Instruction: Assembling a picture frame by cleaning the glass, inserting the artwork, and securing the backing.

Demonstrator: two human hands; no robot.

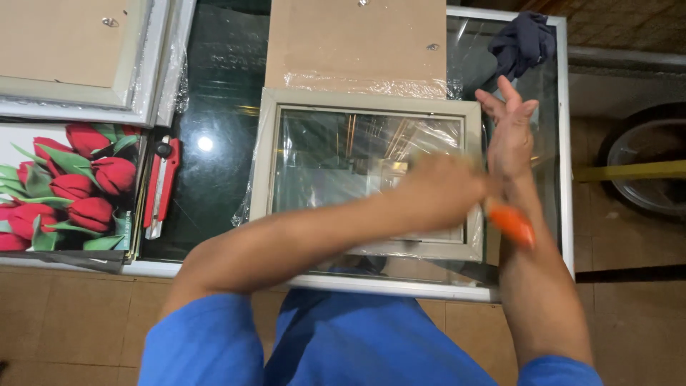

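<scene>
A pale grey picture frame [263,154] with glass lies flat on the glass table [214,93], loosely covered in clear plastic wrap [357,146]. My left arm crosses over the frame to its right side. My left hand [446,189] is blurred and closed around an orange-handled tool [511,224] at the frame's lower right corner. My right hand [510,132] hovers above the frame's right edge, fingers stretched out and apart, holding nothing. Its wrist sits just behind the orange tool.
A brown backing board [357,43] lies beyond the frame. Another frame [71,64] lies face down at the far left, above a print of red tulips [64,186]. A red utility knife [161,186] rests beside it. A dark cloth [522,43] and a wheel [643,164] are at the right.
</scene>
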